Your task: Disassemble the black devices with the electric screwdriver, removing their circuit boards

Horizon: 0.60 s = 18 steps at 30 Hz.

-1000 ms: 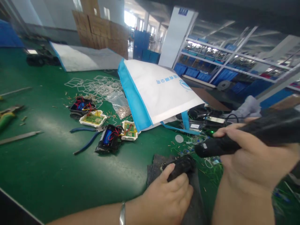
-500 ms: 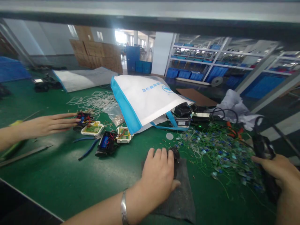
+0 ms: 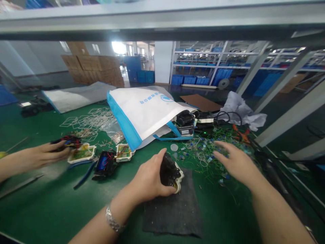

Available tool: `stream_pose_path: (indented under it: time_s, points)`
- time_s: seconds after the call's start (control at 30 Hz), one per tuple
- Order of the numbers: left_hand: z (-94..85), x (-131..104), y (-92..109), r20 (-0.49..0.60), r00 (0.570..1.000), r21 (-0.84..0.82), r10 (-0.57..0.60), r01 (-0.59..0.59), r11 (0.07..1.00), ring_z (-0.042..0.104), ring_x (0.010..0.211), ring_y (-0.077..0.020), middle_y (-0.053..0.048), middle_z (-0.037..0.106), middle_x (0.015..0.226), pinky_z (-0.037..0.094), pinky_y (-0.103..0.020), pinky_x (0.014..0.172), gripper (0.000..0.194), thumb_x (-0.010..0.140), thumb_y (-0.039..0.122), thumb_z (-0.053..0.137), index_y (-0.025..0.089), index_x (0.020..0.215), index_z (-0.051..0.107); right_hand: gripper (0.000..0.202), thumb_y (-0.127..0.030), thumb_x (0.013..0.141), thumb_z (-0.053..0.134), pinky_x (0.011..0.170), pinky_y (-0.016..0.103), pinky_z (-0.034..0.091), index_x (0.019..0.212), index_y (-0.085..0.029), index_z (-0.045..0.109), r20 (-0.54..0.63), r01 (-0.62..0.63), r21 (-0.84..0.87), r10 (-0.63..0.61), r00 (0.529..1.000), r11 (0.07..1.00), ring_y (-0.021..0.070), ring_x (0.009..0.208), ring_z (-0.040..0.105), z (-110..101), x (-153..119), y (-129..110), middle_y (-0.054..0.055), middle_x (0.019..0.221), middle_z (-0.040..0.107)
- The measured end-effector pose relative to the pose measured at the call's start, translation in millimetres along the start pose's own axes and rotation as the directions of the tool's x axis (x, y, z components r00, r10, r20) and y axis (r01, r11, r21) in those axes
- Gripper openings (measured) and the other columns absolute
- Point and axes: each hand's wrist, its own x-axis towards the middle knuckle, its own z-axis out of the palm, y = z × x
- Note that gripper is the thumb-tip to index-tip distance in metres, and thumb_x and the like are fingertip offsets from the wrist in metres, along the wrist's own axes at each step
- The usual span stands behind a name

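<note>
My left hand (image 3: 149, 178), with a metal bracelet at its wrist, is wrapped round a black housing with a white scalloped rim (image 3: 171, 173). The housing is tilted up over a dark cloth (image 3: 175, 213); its underside is hidden. To the right, my right hand (image 3: 235, 161) has its fingers apart and holds nothing. It hovers over a tangle of green wires with small blue and clear pieces (image 3: 203, 152). A long black object (image 3: 269, 169), its kind unclear, lies beyond that hand, partly hidden by the forearm.
A co-worker's hand (image 3: 48, 156) touches a wired black part at left. Nearby lie blue-handled pliers (image 3: 85, 174), a blue-and-black wired unit (image 3: 104, 164) and open white housings (image 3: 82, 154). A white bag (image 3: 142, 112) holding black units lies behind. Orange-handled cutters (image 3: 241, 134) are at right.
My right hand has let go of the black object at the right and moved left over the wires. My left hand has tilted the housing up, bringing its white rim into view.
</note>
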Motion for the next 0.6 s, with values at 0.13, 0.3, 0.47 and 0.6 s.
stream_pose_path:
  time_s: [0.13,0.3,0.47,0.6]
  points:
    - [2.7,-11.8,-19.2,-0.079,0.997,-0.142,-0.002,-0.01,0.99,0.037,0.12,-0.027,-0.013,0.035,0.133,0.031,-0.042,0.101,0.097,0.055,0.033,0.069,0.016,0.134,0.014,0.031,-0.022,0.081,0.05,0.093,0.029,0.039,0.111,-0.016,0.053,0.16,0.148,0.32,-0.207,0.965,0.936,0.0166,0.103,0.049,23.3,-1.2,-51.5,0.003,0.111,0.052]
    - [11.9,-19.6,-27.3,-0.121,0.993,-0.212,0.007,-0.033,0.977,0.036,0.121,-0.0274,-0.013,0.036,0.132,0.032,-0.043,0.101,0.094,0.053,0.025,0.069,0.015,0.131,0.019,0.035,-0.015,0.085,0.043,0.09,0.025,0.041,0.12,-0.015,0.046,0.207,0.204,0.586,-0.388,0.898,0.785,0.0118,0.102,0.049,50.8,0.3,-83.7,0.003,0.113,0.05]
    - [21.7,-20.6,-32.0,-0.153,0.988,-0.246,-0.023,-0.015,0.969,0.044,0.115,-0.0263,-0.013,0.043,0.126,0.037,-0.041,0.097,0.093,0.052,0.023,0.068,0.015,0.131,0.018,0.018,-0.013,0.079,0.054,0.074,0.021,0.045,0.095,-0.017,0.06,0.175,0.215,0.621,-0.401,0.899,0.754,0.0121,0.082,0.056,61.6,-2.3,-96.1,-0.001,0.091,0.059]
    - [27.0,-18.5,-31.9,-0.179,0.982,-0.285,-0.058,0.004,0.959,0.049,0.108,-0.0246,-0.011,0.049,0.117,0.04,-0.04,0.094,0.091,0.053,0.024,0.065,0.015,0.13,0.017,0.008,-0.01,0.076,0.055,0.071,0.026,0.039,0.082,-0.015,0.058,0.01,0.236,0.517,-0.281,0.96,0.823,0.0147,0.077,0.051,62.4,-8.3,-99.0,0.0,0.081,0.055]
